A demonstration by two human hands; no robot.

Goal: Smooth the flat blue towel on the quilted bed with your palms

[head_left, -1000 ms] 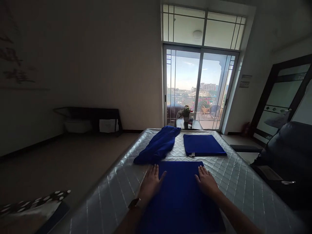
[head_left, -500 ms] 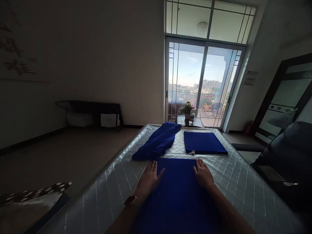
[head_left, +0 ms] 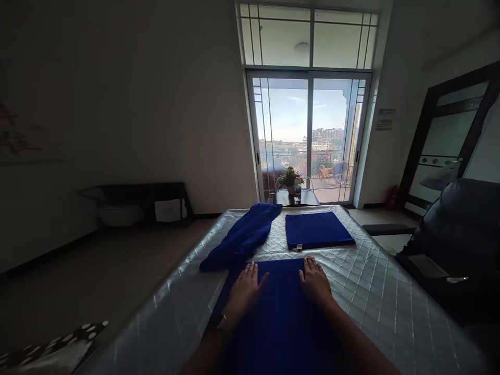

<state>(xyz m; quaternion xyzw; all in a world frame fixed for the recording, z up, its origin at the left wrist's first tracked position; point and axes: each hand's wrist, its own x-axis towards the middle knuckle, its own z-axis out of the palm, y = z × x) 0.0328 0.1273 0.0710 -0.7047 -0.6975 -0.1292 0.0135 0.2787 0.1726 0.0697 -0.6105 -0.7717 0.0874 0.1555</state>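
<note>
A blue cloth [head_left: 279, 312] lies spread flat on the silvery quilted table cover [head_left: 371, 291] right in front of me. Near its far left part, my left hand [head_left: 247, 286] rests flat with the thumb held apart from the fingers. At the far right corner my right hand [head_left: 315, 278] presses down, palm flat and fingers stretched. Past my hands, a neatly folded blue cloth [head_left: 318, 229] with a small white tag sits to the right. A crumpled blue cloth [head_left: 244, 234] lies to the left, its near end close to the spread cloth.
Beyond the far edge stands a small dark table [head_left: 279, 197] with a potted plant [head_left: 289, 179] and a bottle [head_left: 297, 187]. A black armchair [head_left: 464, 234] is on the right. A low dark bench [head_left: 144, 200] stands by the left wall, and a polka-dot fabric [head_left: 84, 333] shows at lower left.
My left hand has slid inward over the cloth, uncovering more of its left edge. The right hand stays at the far right corner. The view has turned slightly to the right.
</note>
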